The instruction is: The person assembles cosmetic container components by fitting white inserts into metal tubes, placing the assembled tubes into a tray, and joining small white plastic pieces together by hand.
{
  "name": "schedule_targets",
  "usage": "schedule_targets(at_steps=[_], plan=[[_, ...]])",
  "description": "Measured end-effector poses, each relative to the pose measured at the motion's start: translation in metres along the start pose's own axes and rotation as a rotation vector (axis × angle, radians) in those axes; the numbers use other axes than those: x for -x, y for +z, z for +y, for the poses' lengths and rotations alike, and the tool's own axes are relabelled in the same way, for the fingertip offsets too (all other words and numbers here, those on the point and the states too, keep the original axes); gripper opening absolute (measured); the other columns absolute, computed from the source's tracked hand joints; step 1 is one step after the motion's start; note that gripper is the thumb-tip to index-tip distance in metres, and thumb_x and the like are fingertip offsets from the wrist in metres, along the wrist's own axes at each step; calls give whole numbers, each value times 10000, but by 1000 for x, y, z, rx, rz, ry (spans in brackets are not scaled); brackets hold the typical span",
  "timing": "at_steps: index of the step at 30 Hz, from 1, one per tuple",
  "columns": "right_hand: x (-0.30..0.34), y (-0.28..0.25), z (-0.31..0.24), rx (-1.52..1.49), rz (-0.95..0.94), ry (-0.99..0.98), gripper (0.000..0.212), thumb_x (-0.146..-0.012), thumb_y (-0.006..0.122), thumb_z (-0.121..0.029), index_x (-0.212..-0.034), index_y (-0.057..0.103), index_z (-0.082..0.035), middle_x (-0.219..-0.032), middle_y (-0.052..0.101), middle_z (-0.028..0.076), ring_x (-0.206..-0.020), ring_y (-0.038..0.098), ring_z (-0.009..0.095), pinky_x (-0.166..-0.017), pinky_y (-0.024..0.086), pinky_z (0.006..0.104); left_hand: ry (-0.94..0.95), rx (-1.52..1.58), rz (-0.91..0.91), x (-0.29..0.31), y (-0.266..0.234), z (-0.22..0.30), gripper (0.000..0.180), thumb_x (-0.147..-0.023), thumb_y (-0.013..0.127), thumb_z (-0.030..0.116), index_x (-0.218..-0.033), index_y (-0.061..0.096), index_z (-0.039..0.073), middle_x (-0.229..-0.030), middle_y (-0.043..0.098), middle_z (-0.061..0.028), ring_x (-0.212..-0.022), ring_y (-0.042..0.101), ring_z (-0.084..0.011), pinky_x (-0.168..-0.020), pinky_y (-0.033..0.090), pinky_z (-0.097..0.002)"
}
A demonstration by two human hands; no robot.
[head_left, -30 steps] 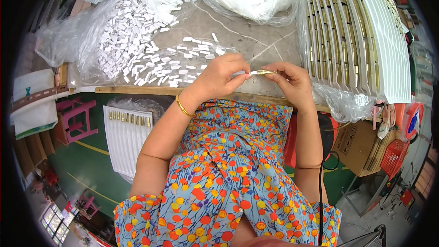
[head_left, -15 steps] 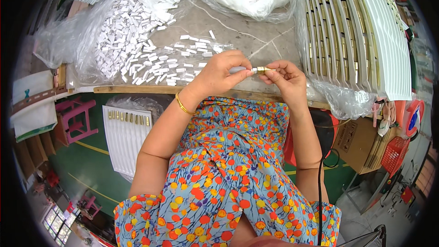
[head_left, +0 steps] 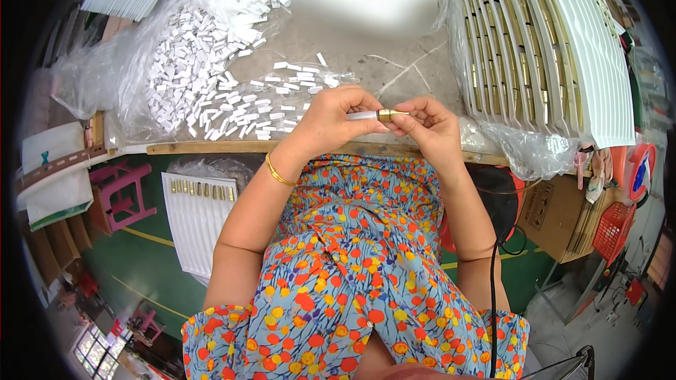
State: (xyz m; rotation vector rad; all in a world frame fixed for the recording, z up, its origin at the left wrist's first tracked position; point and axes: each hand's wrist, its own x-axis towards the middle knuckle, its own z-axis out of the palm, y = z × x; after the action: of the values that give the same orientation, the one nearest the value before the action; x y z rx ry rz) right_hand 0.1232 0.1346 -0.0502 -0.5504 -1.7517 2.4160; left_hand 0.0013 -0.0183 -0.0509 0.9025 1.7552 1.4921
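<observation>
Nearest the camera is the person's floral dress (head_left: 352, 288), with both forearms rising from it toward the bench. A gold bangle (head_left: 279, 172) sits on the left wrist.

Just above the near edge of the bench (head_left: 394, 74), the two hands meet. The left hand (head_left: 331, 119) is closed, its fingers pinching the white body of a small tube (head_left: 362, 115). The right hand (head_left: 429, 123) is also closed, its fingertips pinching the brass-coloured cap (head_left: 389, 114) at the tube's right end. The tube lies level between the hands, held clear of the bench surface near the middle of the near edge. A wooden strip (head_left: 211, 148) runs along that edge.

Beyond the left hand, loose small white tags (head_left: 253, 105) lie scattered on clear plastic sheeting (head_left: 91, 77) toward the near left part of the bench; a denser heap of them lies further toward the far left corner. At the far edge, centre, rests a bulky clear plastic bag (head_left: 366, 0) of white material.

On the right side of the bench, stacked white trays (head_left: 549, 42) with rows of gold-coloured parts stand fanned out, reaching from the near right to the far right corner.

Below the bench on the left, another white tray (head_left: 193, 218) with a row of gold-capped pieces lies beside a pink stool (head_left: 123, 190) on the green floor (head_left: 141, 253). On the right, a cardboard box (head_left: 556, 211) stands near a red basket (head_left: 612, 229).
</observation>
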Motion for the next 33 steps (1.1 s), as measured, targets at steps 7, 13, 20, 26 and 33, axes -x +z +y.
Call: schedule_targets(at_steps=[7, 13, 20, 26, 33], plan=[[3, 0, -5, 78, -19, 34, 106, -823, 586, -10, -919, 564, 29, -863, 637, 88, -772, 613, 106, -673, 509, 216, -66, 100, 32, 3, 6, 3, 278, -683, 725, 32, -939, 622, -5, -684, 555, 25, -620, 486, -31, -554, 402, -179], [8, 3, -6, 56, -44, 78, 95, -824, 588, -18, -901, 564, 32, -844, 633, 85, -754, 607, 98, -666, 510, 211, -21, -30, -24, 6, 4, 10, 359, -680, 729, 37, -1019, 614, 2, -632, 475, 58, -560, 384, -13, -489, 331, -170], [3, 7, 0, 25, 2, 64, 129, -833, 578, -25, -947, 550, 29, -846, 624, 78, -740, 608, 110, -645, 506, 217, -49, 37, 7, 3, 4, 4, 454, -707, 706, 24, -1129, 542, -17, -727, 564, 7, -641, 492, -40, -573, 420, -182], [1, 6, -6, -32, 169, -13, 160, -834, 580, -32, -980, 551, 27, -854, 625, 77, -737, 613, 119, -656, 505, 220, -279, 424, 83, 8, -9, 1, 376, -759, 648, 2, -1107, 510, -31, -940, 618, -105, -766, 612, -146, -679, 518, -257], [4, 9, -8, 44, 116, 2, 142, -827, 590, -30, -954, 563, 30, -827, 627, 72, -738, 619, 117, -653, 498, 209, -290, 449, 95, 13, -7, -8, 135, -796, 615, 21, -916, 592, -38, -793, 647, -117, -660, 628, -149, -583, 515, -238]])
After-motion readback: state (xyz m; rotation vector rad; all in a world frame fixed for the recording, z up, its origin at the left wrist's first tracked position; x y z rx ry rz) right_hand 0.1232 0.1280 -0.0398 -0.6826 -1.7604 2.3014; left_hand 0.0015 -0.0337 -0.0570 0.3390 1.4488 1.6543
